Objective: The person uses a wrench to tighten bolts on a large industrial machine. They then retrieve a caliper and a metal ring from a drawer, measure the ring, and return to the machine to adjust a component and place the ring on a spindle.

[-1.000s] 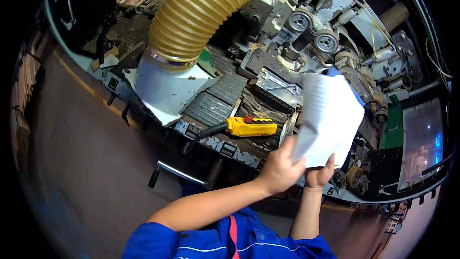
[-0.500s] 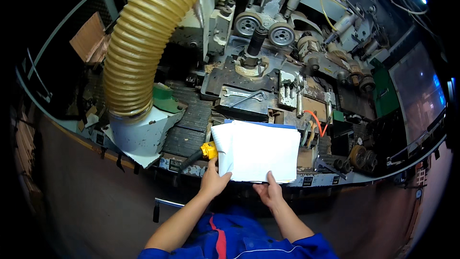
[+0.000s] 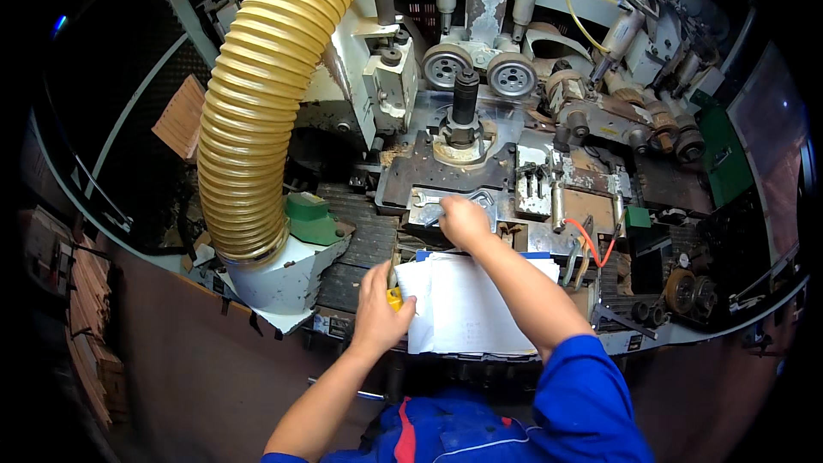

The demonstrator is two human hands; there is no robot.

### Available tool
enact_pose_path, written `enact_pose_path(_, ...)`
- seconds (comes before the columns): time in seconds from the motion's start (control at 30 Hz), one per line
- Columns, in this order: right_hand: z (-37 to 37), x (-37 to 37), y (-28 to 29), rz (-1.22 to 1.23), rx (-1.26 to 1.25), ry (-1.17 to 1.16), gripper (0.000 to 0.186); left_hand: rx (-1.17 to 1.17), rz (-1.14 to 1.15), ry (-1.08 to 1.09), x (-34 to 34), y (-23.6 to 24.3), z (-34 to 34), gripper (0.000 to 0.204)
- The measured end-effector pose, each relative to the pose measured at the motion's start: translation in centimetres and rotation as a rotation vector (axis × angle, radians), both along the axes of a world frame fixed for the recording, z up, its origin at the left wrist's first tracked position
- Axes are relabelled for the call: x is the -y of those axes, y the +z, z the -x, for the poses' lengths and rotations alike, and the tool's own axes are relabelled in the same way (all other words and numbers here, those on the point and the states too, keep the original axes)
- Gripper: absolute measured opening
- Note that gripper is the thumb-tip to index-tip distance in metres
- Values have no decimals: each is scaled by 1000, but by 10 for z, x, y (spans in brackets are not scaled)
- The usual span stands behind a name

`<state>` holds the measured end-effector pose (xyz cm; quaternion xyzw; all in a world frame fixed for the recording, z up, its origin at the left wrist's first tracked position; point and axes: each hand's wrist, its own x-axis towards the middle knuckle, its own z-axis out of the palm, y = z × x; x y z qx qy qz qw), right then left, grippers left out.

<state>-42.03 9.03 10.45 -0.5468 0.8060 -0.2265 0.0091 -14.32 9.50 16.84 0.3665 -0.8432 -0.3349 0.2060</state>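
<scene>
A stack of white papers [image 3: 467, 309] with a blue backing lies at the machine's front edge. My left hand [image 3: 377, 313] is closed at its left edge, thumb over the paper. Yellow plastic [image 3: 394, 297] shows between thumb and fingers. Past the papers, my right hand [image 3: 465, 221] reaches over a flat metal block [image 3: 417, 216], fingers curled down. Under and beside them lies a metal wrench [image 3: 424, 198], its middle covered by the hand. What the right fingertips grip, if anything, is hidden.
A ribbed yellow hose [image 3: 253, 103] comes down at the left. Behind the block stands a dark vertical spindle [image 3: 464, 103], below two rollers [image 3: 512, 75]. Pliers [image 3: 583, 261] and an orange-red cord [image 3: 603, 250] lie right of the papers. A green block [image 3: 310, 220] sits beside the hose.
My right hand has left the papers' front edge and reached forward to the tools on the metal block. My left hand has stayed at the papers' left side. The view has shifted slightly.
</scene>
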Motion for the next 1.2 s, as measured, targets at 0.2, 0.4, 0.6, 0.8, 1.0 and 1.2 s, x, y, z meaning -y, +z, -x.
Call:
enact_pose_path(0.2, 14, 82, -10, -403, -171, 44, 24, 72, 379, -58, 75, 91, 30, 75)
enact_pose_path(0.4, 43, 81, -3, -388, -252, 233, 23, 219, 908, -171, 183, 152, 113, 74)
enact_pose_path(0.6, 77, 56, 124, 57, 73, 58, 18, 238, 1087, -166, 272, 165, 174, 83)
enact_pose_path(0.8, 166, 94, 224, 829, 1265, 13, 17, 157, 1105, -56, 297, 153, 186, 61)
enact_pose_path(1.0, 217, 143, 176, 1065, 1638, 150, 21, 137, 1147, -116, 307, 146, 190, 55)
enact_pose_path(1.2, 191, 121, 144, 1025, 1791, 136, 19, 117, 1333, -247, 323, 145, 198, 46)
